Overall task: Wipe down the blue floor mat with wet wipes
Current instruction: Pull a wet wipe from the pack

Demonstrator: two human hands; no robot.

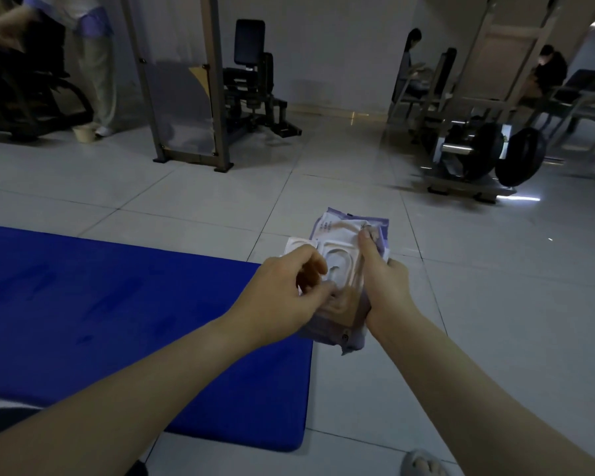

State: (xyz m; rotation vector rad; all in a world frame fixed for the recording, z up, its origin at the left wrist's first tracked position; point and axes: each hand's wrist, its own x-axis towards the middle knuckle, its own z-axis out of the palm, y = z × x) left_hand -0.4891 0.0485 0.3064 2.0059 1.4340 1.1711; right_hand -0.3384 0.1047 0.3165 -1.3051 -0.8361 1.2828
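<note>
Pack held just beyond mat's right edge.
Gripped by right hand, fingers wrapped round its side; pinched at the lid by left hand's curled fingertips.

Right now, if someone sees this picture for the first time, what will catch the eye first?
First, the two hands in the middle: the right hand grips a purple pack of wet wipes, while the left hand pinches at its white lid. Next, the bright blue floor mat lies on the pale tiles at the left. Dark gym machines stand dim at the back.
</note>
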